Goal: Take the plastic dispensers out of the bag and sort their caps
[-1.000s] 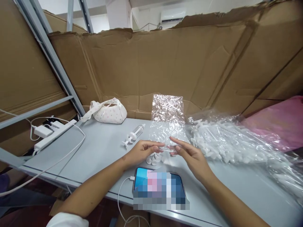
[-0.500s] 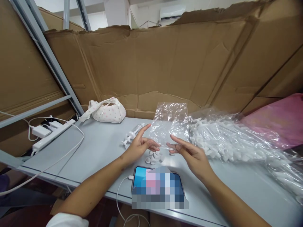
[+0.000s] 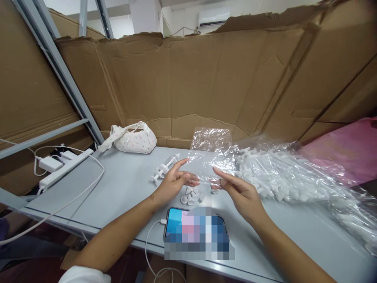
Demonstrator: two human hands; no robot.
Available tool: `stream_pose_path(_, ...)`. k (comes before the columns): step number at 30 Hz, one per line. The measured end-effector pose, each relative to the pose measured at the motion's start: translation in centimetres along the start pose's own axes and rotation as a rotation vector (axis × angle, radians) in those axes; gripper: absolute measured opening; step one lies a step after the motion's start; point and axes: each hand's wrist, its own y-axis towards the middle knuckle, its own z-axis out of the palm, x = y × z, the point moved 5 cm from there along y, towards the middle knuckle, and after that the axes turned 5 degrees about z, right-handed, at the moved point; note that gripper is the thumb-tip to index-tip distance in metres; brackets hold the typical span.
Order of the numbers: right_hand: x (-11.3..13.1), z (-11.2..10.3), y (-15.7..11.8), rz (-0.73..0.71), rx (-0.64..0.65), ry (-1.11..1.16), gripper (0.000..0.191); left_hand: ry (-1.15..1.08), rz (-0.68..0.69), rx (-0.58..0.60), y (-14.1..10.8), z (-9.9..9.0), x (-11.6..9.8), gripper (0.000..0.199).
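Both hands, left hand [image 3: 173, 184] and right hand [image 3: 240, 192], still pinch the sagging clear bag [image 3: 210, 155]

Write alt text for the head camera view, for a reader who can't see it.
Two bare hands, left hand and right hand, pinch a small clear plastic bag over a grey table. Nearby lie a syringe, small white caps, a phone and a heap of bagged syringes.
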Motion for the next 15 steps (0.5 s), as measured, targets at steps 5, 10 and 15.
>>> stream_pose_path(5, -0.07, -0.19, -0.06, -0.002, -0.014, 0.023, 0.026, 0.024, -0.024, 0.002, -0.26, 0.28, -0.12, 0.053)
stream_pose_path(10, -0.12, -0.37, -0.12, -0.02, -0.023, 0.015, 0.026, 0.051, -0.017, 0.011, -0.46, 0.59, -0.61, 0.041)
stream_pose_path(15, -0.03, -0.29, -0.26, -0.057, -0.018, -0.004, 0.027, 0.026, -0.009, 0.036, -0.44, 0.52, -0.63, 0.034)
